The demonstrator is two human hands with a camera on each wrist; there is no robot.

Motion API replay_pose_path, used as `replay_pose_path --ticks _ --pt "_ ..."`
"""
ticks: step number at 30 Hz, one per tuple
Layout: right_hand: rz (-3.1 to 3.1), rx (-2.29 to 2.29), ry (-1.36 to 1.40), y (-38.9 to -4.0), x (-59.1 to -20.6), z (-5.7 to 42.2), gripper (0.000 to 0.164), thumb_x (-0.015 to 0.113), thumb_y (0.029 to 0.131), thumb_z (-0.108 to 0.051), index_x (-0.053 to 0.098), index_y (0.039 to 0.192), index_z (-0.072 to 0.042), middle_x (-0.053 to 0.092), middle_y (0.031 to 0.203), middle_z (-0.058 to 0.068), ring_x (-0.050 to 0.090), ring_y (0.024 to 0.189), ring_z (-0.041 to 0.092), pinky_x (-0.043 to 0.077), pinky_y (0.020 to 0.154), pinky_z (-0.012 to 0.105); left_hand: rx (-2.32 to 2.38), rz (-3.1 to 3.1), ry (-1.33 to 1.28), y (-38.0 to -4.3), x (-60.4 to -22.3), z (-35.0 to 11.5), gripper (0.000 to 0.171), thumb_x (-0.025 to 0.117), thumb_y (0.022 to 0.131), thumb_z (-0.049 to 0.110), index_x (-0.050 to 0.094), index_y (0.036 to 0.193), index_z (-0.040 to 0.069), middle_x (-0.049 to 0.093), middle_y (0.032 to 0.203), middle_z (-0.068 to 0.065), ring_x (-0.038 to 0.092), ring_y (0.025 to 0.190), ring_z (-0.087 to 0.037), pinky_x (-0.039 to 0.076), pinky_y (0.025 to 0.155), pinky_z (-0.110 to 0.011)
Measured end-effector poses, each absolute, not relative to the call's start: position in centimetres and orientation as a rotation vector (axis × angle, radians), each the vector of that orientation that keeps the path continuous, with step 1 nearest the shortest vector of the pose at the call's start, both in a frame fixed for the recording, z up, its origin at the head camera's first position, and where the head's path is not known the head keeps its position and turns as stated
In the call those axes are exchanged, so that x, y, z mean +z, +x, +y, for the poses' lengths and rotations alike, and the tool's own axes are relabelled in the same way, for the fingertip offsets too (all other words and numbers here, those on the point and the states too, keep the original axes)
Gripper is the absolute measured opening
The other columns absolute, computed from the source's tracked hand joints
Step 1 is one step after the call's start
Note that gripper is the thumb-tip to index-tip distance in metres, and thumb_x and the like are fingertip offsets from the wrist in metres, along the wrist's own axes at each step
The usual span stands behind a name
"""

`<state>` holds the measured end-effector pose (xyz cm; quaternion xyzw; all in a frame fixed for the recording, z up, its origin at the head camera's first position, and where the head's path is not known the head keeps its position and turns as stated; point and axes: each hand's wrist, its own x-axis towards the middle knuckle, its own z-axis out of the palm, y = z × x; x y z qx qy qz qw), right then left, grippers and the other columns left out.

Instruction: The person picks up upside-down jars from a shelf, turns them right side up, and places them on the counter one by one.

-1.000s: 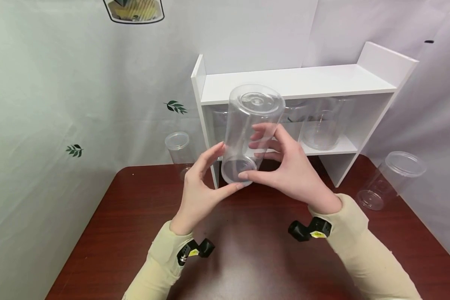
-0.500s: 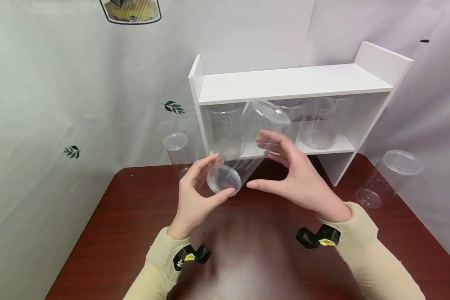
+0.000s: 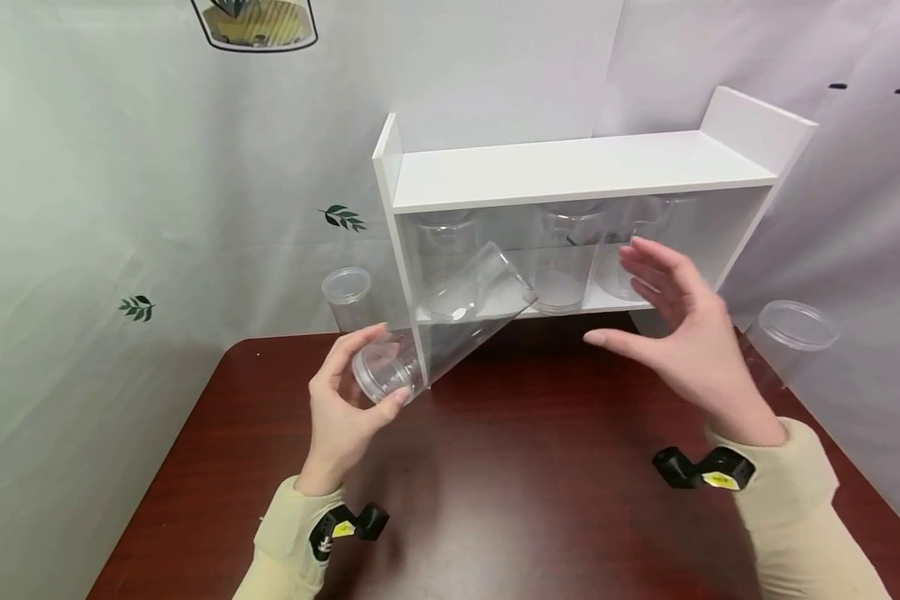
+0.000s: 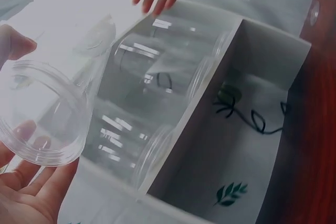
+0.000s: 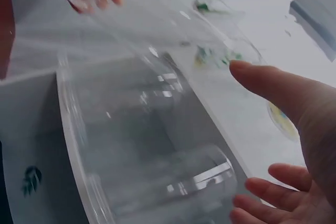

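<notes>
My left hand [image 3: 341, 421] holds a clear plastic jar [image 3: 465, 321] by its rimmed end, thumb on the near side and fingers around the far side. The jar tilts, its base pointing up and right towards the shelf. In the left wrist view the ribbed rim of the jar [image 4: 79, 129] rests against the fingers; whether a lid covers it I cannot tell. My right hand [image 3: 686, 342] is apart from the jar, fingers spread and nothing held. In the right wrist view the right hand's thumb [image 5: 278, 87] stands apart from the fingers.
A white shelf unit [image 3: 585, 171] stands at the back, with clear jars [image 3: 446, 258] on its lower board. Another jar [image 3: 347, 290] is left of the unit, and one more [image 3: 795, 329] is at the right. All stand over a dark red table [image 3: 495, 492].
The right hand has let go of the jar and moved right. The left hand has carried the jar left and down, and the jar has tipped from nearly upright to a strong slant.
</notes>
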<state>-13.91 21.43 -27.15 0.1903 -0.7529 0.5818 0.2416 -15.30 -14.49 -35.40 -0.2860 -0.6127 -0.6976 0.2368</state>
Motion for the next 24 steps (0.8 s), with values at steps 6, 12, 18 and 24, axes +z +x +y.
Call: replay_pose_path --ticks 6,12,18,24 --pt "-1.718 1.813 0.342 -14.3 -26.9 24.3 0.081 0.081 0.066 0.026 0.059 0.138 -0.002 0.058 0.139 0.015 0.051 0.133 0.022 0.040 0.110 0.025 -1.917 -1.622 -0.735 -15.1 -34.9 -16.5 0.072 0.076 0.066 -0.024 0.055 0.134 -0.013 0.057 0.121 -0.032 0.062 0.106 -0.033 0.058 0.085 -0.029" --pt "-1.645 1.810 0.052 -15.6 -26.9 27.5 0.077 0.085 0.070 0.017 0.058 0.139 -0.007 0.055 0.143 0.012 0.047 0.136 0.018 0.037 0.110 0.019 -1.928 -1.568 -0.714 -14.9 -34.2 -18.4 0.072 0.073 0.066 -0.026 0.053 0.134 -0.015 0.056 0.123 -0.035 0.060 0.107 -0.038 0.058 0.086 -0.030" --pt "-1.644 1.788 -0.173 -17.0 -27.1 29.6 0.077 0.088 0.073 0.007 0.056 0.141 -0.011 0.054 0.144 0.005 0.046 0.135 0.012 0.035 0.109 0.014 -1.940 -1.447 -0.653 -15.0 -33.6 -20.3 0.071 0.069 0.066 -0.025 0.052 0.134 -0.016 0.060 0.120 -0.031 0.059 0.111 -0.036 0.054 0.090 -0.030" --pt "-1.699 1.782 -0.305 -18.2 -27.4 30.9 0.074 0.087 0.080 -0.005 0.053 0.145 -0.015 0.052 0.146 0.002 0.046 0.136 0.009 0.034 0.108 0.012 -1.874 -1.399 -0.551 -15.2 -33.2 -21.6 0.072 0.071 0.066 -0.022 0.053 0.135 -0.011 0.063 0.119 -0.027 0.057 0.112 -0.036 0.052 0.088 -0.030"
